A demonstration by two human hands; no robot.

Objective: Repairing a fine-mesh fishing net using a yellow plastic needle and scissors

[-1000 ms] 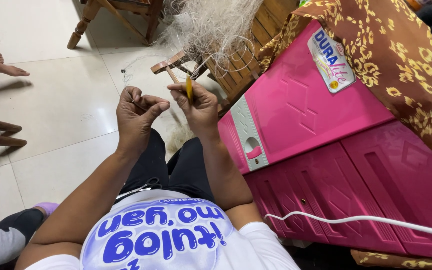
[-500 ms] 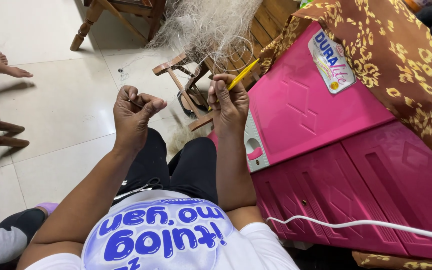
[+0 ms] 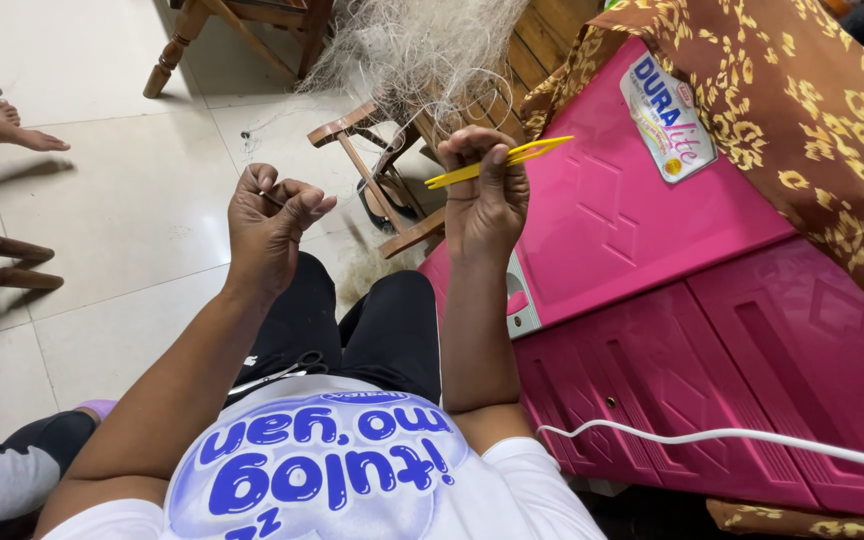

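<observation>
So the big change over the last second: the right hand (image 3: pixel 487 195) has swung up and out to the right, away from the left hand (image 3: pixel 270 225). A second ago the two hands sat close together with the yellow netting needle (image 3: pixel 497 162) pointing roughly straight up between them; now that needle lies nearly flat, pinched between the right thumb and fingers, its forked tip poking out past the fingertips toward the pink plastic cabinet (image 3: pixel 652 300).

The left hand has barely budged. Its fingers are closed narrow, thumb pressed on the forefinger, gripping something too thin to make out, maybe a strand of the pale net (image 3: pixel 422 45) bunched up beyond both hands. I can't actually see a line running between the hands.

To me that reads like a pull-through, drawing the needle off to tighten a knot while the other hand holds the spot.

Scissors (image 3: pixel 287 368) rest on the lap, well below both hands.
</observation>
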